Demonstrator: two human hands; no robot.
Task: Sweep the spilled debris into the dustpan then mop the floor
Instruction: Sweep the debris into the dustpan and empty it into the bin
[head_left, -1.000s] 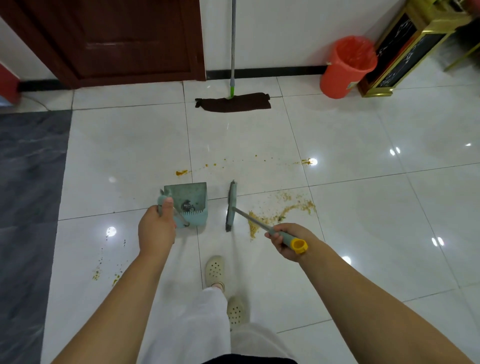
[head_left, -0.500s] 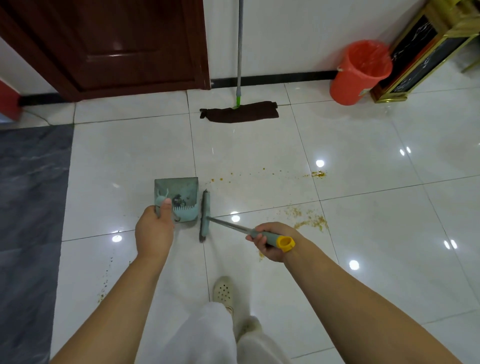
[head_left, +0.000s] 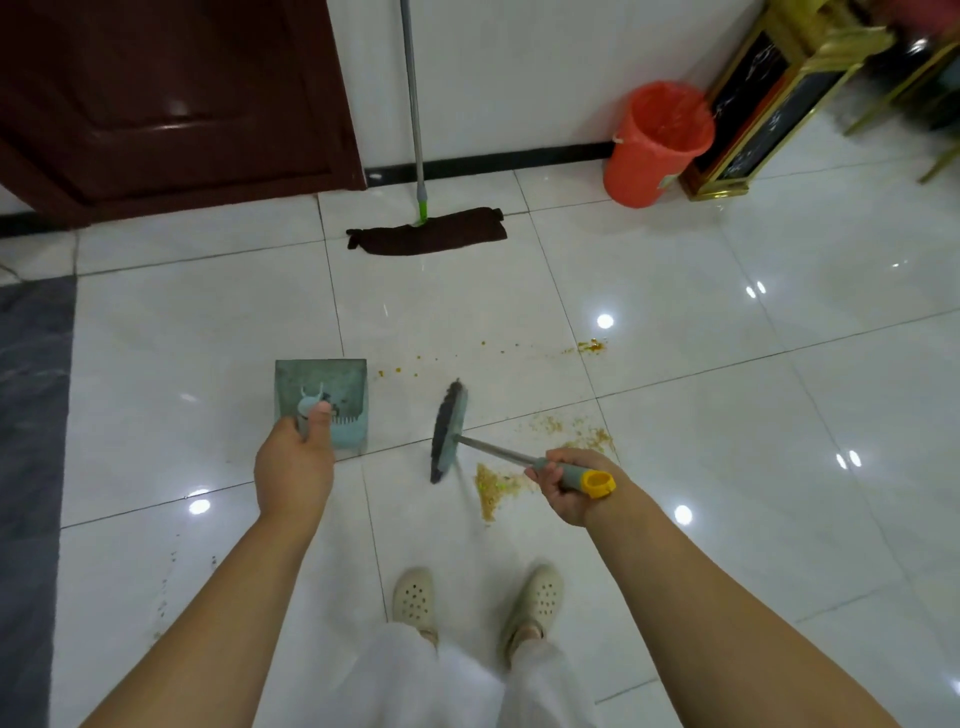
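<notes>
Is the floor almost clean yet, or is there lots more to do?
Not yet. The left hand holds the dustpan, which has a few dark bits in it. The right hand grips the brush, mid-sweep. Orange-brown crumbs lie beside the brush, with more by the tile seam. The mop leans at the wall, so mopping hasn't begun.

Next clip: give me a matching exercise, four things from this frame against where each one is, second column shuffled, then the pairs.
Things:
1. dustpan
2. broom
3. mop
4. red bin

Places:
A. leaning on the wall, head flat on the floor
B. in the left hand
C. beside the gold-framed stand
D. in the right hand

Pairs: 1-B, 2-D, 3-A, 4-C
</notes>
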